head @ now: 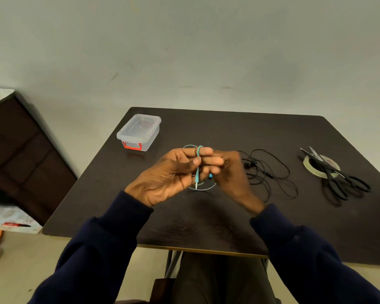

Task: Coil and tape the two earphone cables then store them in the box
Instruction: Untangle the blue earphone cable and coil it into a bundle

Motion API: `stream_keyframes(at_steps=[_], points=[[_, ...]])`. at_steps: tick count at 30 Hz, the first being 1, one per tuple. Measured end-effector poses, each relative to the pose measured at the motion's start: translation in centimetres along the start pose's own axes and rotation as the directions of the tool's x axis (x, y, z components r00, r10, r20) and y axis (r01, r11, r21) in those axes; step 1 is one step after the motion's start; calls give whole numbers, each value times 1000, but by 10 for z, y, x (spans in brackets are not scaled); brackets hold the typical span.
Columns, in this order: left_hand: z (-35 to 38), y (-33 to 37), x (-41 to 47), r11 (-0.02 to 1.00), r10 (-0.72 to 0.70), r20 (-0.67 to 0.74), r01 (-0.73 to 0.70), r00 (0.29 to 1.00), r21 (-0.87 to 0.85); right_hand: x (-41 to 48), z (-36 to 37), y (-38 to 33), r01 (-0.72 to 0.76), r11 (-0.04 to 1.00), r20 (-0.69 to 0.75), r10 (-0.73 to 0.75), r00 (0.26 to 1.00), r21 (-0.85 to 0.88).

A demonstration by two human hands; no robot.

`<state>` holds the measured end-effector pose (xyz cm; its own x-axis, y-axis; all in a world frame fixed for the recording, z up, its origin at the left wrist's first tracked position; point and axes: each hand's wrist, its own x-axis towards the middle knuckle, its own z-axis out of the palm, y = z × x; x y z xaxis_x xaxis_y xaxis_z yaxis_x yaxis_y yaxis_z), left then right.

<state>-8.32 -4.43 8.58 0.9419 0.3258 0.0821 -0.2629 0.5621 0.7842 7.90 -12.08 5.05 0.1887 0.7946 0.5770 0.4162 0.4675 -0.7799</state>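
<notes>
The left hand pinches the teal earphone cable, looped over its fingers above the table. The right hand curls against it, grip too blurred to tell; the black cable lies loose nearby

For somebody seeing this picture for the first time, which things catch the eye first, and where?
The two hands meet above the middle of the dark table: the left hand has a teal earphone cable looped over its fingers, the right hand close against it. To the right lie a loose black earphone cable, then black scissors across a tape roll; a lidded clear box stands far left.
</notes>
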Motion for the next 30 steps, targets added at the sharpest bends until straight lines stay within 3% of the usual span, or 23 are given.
stream_keyframes(at_steps=[4,7,13,17,23,26,30], points=[[5,-3,6,984,154,43,-157,987,82,-6,8,3,-277,960,65,274,960,49],[2,0,12,945,301,6,-299,954,132,-13,13,4,-379,925,244,359,901,39],[-2,14,17,886,435,-81,-410,897,219,-28,9,0,-280,932,246,335,910,-231],[-11,15,17,852,407,-141,-320,902,413,-29,7,-7,-284,950,184,304,935,-127],[-20,7,18,789,282,-336,-18,899,614,-25,-11,-18,3,947,96,29,995,-322],[-19,-1,21,811,183,-376,76,908,580,-13,-19,-20,87,909,87,-57,995,-408],[-9,-11,23,930,47,-323,77,945,359,2,-24,-22,211,827,63,-210,976,-521]])
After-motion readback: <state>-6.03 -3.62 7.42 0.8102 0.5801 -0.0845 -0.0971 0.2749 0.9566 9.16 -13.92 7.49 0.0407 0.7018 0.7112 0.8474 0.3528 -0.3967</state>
